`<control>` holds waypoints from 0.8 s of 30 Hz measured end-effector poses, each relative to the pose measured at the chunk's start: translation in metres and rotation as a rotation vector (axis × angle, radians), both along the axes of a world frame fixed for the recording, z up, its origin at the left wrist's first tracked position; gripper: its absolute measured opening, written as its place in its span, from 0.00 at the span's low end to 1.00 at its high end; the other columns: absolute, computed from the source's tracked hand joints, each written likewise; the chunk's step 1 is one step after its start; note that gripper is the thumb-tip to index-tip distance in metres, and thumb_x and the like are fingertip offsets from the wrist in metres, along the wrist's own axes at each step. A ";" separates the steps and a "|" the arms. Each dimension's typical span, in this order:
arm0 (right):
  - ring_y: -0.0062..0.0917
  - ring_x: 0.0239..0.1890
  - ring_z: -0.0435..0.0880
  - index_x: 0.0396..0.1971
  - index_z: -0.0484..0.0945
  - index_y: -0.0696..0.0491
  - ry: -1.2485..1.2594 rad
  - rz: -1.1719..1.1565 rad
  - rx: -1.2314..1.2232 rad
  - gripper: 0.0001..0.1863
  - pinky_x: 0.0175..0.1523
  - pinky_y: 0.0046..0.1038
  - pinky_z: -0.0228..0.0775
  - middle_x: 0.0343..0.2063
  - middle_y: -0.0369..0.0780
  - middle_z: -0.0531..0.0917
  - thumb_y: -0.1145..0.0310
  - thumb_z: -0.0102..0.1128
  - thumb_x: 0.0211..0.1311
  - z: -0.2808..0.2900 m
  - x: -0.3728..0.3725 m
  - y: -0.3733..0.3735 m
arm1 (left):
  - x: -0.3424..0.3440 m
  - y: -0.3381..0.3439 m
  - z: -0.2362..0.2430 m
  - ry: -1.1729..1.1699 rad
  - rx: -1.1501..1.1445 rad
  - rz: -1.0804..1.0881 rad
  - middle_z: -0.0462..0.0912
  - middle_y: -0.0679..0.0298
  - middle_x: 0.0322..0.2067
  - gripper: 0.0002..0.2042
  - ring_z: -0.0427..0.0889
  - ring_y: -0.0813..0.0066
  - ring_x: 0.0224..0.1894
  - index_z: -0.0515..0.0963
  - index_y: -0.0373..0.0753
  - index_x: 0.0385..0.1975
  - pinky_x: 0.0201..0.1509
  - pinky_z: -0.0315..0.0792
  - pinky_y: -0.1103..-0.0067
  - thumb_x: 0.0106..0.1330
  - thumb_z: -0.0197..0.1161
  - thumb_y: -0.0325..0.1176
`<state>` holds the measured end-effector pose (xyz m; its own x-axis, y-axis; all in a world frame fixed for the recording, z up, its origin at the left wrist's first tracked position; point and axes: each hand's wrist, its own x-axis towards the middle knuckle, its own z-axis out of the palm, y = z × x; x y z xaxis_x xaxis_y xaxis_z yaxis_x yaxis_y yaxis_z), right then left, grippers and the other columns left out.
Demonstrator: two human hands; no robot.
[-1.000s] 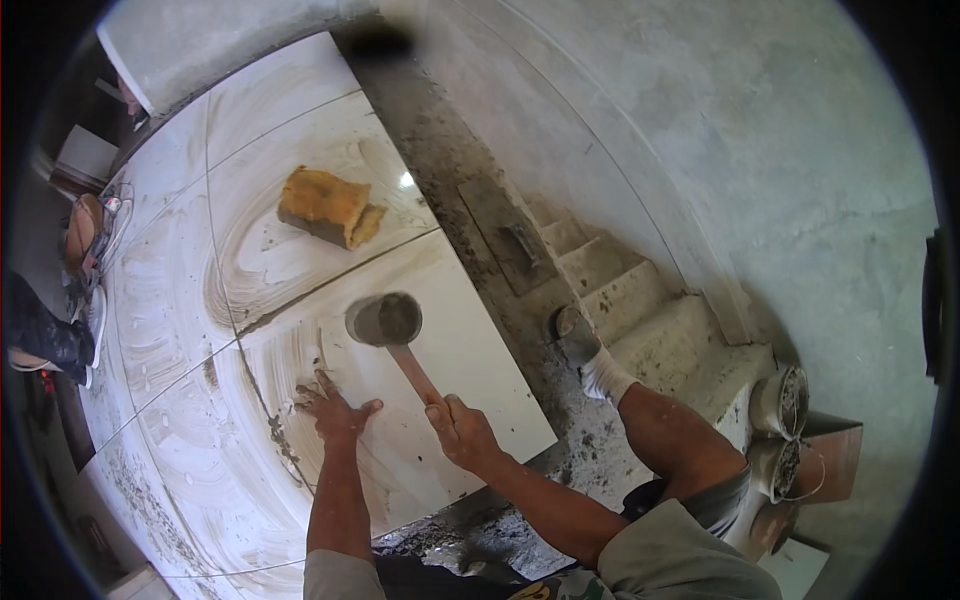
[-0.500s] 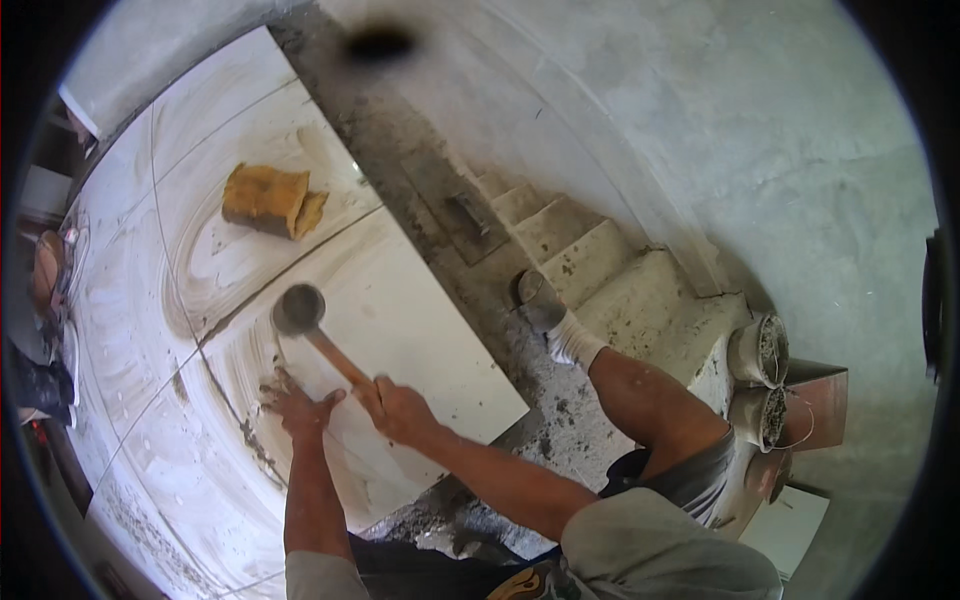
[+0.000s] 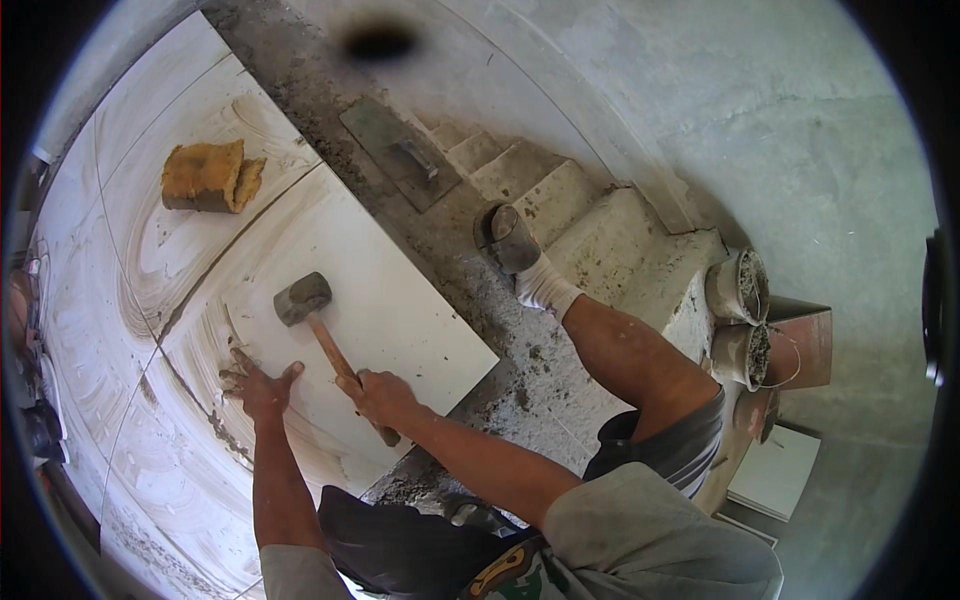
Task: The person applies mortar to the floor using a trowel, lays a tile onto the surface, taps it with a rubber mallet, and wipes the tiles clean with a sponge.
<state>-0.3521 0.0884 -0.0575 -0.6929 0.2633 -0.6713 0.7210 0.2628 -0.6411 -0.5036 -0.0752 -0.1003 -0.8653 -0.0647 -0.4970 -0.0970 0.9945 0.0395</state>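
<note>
My right hand grips the wooden handle of a mallet with a dark grey head. The head is over a large white floor tile; whether it touches the tile I cannot tell. My left hand lies with fingers spread on the smeared tile surface, left of the handle and near a dirty joint. A yellow-brown sponge-like block lies on the far tile, touched by neither hand.
A flat grey trowel lies on the rough strip beyond the tile edge. Concrete steps rise by the wall, near my shoe. Two mortar-stained buckets and white tiles stand at right.
The view has shifted, so the floor appears further left. The mallet head has turned from end-on to side-on, and my right hand is a little further from my left.
</note>
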 end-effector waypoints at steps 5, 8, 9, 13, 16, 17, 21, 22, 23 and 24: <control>0.41 0.47 0.80 0.40 0.79 0.59 0.166 -0.105 0.584 0.16 0.52 0.40 0.72 0.44 0.48 0.79 0.60 0.56 0.63 -0.005 0.092 0.051 | 0.000 0.003 0.003 -0.010 -0.015 0.019 0.34 0.31 0.69 0.66 0.33 0.23 0.69 0.33 0.49 0.73 0.65 0.60 0.47 0.40 0.74 0.65; 0.47 0.48 0.79 0.38 0.80 0.58 -0.018 -0.149 0.934 0.16 0.51 0.44 0.73 0.43 0.50 0.80 0.60 0.59 0.58 -0.015 0.160 0.094 | 0.001 0.003 0.003 -0.018 -0.012 0.024 0.33 0.32 0.69 0.66 0.34 0.23 0.69 0.33 0.49 0.73 0.63 0.64 0.48 0.40 0.74 0.65; 0.49 0.47 0.79 0.37 0.80 0.59 -0.131 -0.133 0.964 0.17 0.51 0.45 0.73 0.42 0.51 0.81 0.60 0.60 0.57 -0.019 0.178 0.105 | 0.001 0.003 0.003 -0.010 -0.016 0.020 0.32 0.32 0.69 0.67 0.36 0.23 0.69 0.33 0.48 0.73 0.62 0.66 0.49 0.40 0.74 0.65; 0.47 0.43 0.81 0.35 0.81 0.56 -0.463 -0.025 0.746 0.14 0.49 0.45 0.74 0.38 0.50 0.83 0.62 0.60 0.53 -0.039 0.213 0.128 | 0.002 0.002 0.005 0.008 -0.007 0.023 0.32 0.34 0.70 0.66 0.36 0.23 0.69 0.32 0.49 0.73 0.61 0.68 0.50 0.40 0.74 0.65; 0.44 0.39 0.83 0.32 0.83 0.53 -0.416 -0.018 0.662 0.11 0.46 0.43 0.75 0.33 0.49 0.84 0.64 0.59 0.52 -0.044 0.223 0.133 | 0.003 0.004 0.010 -0.017 0.000 0.030 0.32 0.33 0.70 0.67 0.35 0.23 0.69 0.31 0.49 0.73 0.61 0.66 0.48 0.39 0.73 0.66; 0.44 0.37 0.83 0.30 0.83 0.53 -0.385 -0.020 0.670 0.10 0.45 0.42 0.75 0.31 0.48 0.84 0.64 0.59 0.53 -0.044 0.226 0.134 | 0.003 0.004 0.012 -0.038 0.006 0.032 0.32 0.32 0.69 0.68 0.35 0.23 0.69 0.31 0.49 0.73 0.63 0.63 0.48 0.39 0.73 0.68; 0.44 0.35 0.84 0.27 0.82 0.53 -0.308 -0.099 0.670 0.09 0.43 0.41 0.75 0.28 0.48 0.84 0.63 0.58 0.54 -0.034 0.234 0.145 | 0.002 0.006 0.021 -0.062 0.000 0.037 0.33 0.31 0.69 0.68 0.35 0.23 0.69 0.30 0.49 0.73 0.65 0.60 0.47 0.39 0.72 0.68; 0.44 0.35 0.83 0.27 0.82 0.54 -0.272 -0.133 0.693 0.10 0.43 0.41 0.75 0.28 0.48 0.84 0.63 0.58 0.54 -0.031 0.235 0.149 | 0.002 0.007 0.022 -0.062 0.001 0.036 0.33 0.31 0.69 0.68 0.35 0.23 0.69 0.30 0.49 0.73 0.65 0.60 0.47 0.39 0.72 0.68; 0.44 0.35 0.83 0.27 0.82 0.54 -0.228 -0.166 0.707 0.10 0.43 0.41 0.74 0.28 0.48 0.84 0.63 0.59 0.54 -0.028 0.236 0.154 | 0.001 0.007 0.022 -0.065 0.002 0.039 0.33 0.32 0.69 0.68 0.35 0.23 0.69 0.30 0.49 0.73 0.65 0.60 0.47 0.39 0.72 0.68; 0.45 0.35 0.83 0.27 0.82 0.54 -0.204 -0.191 0.729 0.10 0.43 0.41 0.74 0.29 0.49 0.84 0.63 0.59 0.54 -0.026 0.236 0.158 | 0.001 0.007 0.021 -0.065 0.005 0.046 0.33 0.32 0.69 0.68 0.35 0.23 0.69 0.30 0.49 0.73 0.65 0.61 0.47 0.39 0.73 0.68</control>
<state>-0.1158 0.2459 -0.0839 -0.4721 0.7893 -0.3925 0.8815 0.4258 -0.2040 -0.5022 -0.0683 -0.0794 -0.8274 -0.1013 -0.5525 -0.1453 0.9887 0.0364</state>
